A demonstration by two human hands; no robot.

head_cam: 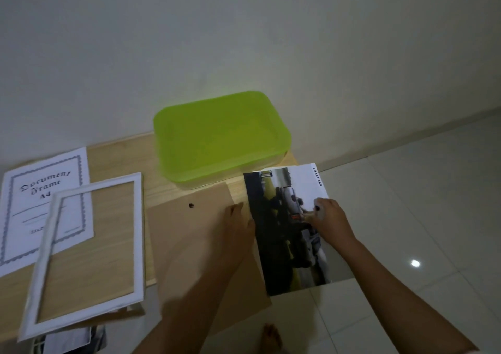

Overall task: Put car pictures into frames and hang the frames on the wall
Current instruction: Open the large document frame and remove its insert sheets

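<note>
Head view: car picture (287,231) lies printed side up, overlapping the right edge of the brown backing board (195,245) and jutting past it over the tiled floor (406,191). Right hand (329,221) sits on the picture's right half, fingers bent down and close together on the print, apparently pinching the sheet; thumb hidden. Left hand (238,226) rests on the board at the picture's left edge, fingers fairly straight and together, though blur leaves some doubt. We judge the step as squaring the picture onto the board before the frame goes over it. To do it well we would slide the sheet left until its edges match the board's, handle it by the margins to keep smudges off the print, and flatten from the middle outward. White frame (89,245) lies left of the board: a thin rectangular rim, glazing not discernible. Its paper insert (35,191) is further left. Board: matte, stiff, with a small dark fitting (191,205) near its far end. Picture: thin, glossy, slightly bowed. Beyond the board stands a box with a rounded translucent green lid (219,136).
</note>
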